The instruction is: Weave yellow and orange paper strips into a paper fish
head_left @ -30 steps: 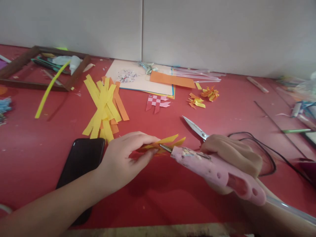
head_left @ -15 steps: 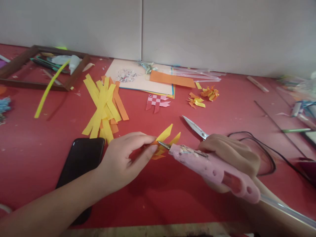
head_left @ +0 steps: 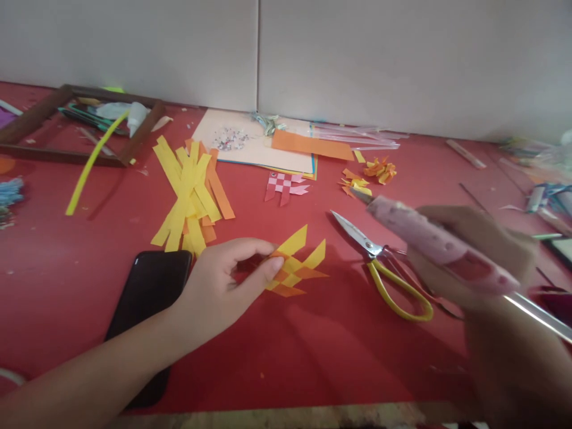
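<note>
My left hand (head_left: 223, 286) pinches the left edge of a small woven piece of yellow and orange paper strips (head_left: 297, 268), which lies on the red table (head_left: 313, 351). My right hand (head_left: 478, 250), blurred by motion, is wrapped round a pink glue gun (head_left: 429, 241) held in the air at the right, nozzle pointing up-left, well away from the woven piece. Yellow-handled scissors (head_left: 384, 262) lie on the table below the glue gun.
A black phone (head_left: 147, 304) lies under my left forearm. A pile of yellow and orange paper strips (head_left: 190, 193), a pink woven piece (head_left: 283, 185), small orange paper bits (head_left: 369, 176), card sheets (head_left: 263, 146) and a wooden frame (head_left: 75, 122) sit further back. A black cable (head_left: 540, 274) runs at the right.
My right hand has lifted the glue gun away from the woven piece, up and to the right, uncovering the scissors. The woven piece now lies flatter on the table under my left fingers.
</note>
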Available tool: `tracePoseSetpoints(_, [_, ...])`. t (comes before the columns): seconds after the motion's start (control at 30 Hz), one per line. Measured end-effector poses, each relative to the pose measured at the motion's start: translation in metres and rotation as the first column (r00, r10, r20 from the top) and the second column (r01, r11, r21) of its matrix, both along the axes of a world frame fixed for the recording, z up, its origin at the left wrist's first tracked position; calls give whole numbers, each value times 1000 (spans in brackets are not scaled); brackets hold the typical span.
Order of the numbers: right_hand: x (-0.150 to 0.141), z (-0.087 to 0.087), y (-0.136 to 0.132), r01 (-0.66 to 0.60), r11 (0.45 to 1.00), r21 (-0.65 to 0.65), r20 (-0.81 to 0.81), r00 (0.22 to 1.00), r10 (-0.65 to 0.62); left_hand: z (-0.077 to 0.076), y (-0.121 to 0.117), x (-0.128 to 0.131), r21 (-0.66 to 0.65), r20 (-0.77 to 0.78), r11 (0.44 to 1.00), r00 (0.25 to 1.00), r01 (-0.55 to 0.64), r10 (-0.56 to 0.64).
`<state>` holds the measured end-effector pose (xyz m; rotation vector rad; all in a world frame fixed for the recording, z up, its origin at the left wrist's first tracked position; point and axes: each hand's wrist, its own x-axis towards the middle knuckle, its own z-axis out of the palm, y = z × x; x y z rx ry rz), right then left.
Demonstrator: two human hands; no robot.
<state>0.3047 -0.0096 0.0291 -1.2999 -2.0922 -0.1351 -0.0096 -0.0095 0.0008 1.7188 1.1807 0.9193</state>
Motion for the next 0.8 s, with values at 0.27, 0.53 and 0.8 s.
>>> tracePoseSetpoints(0.27, [106,-2,62,273,879,-391,556,831,-10,5,8,2,-339,218,940,975,29,48])
tracePoseSetpoints(0.53, [89,1,59,458,803,-382,564,804,-190,-6,12,1,-544,354,837,918,50,176])
tracePoseSetpoints(0.8, [-96,-1,-8,-364,732,-576,-693,692,-202,-2,12,3,-586,459,780,883,220,96])
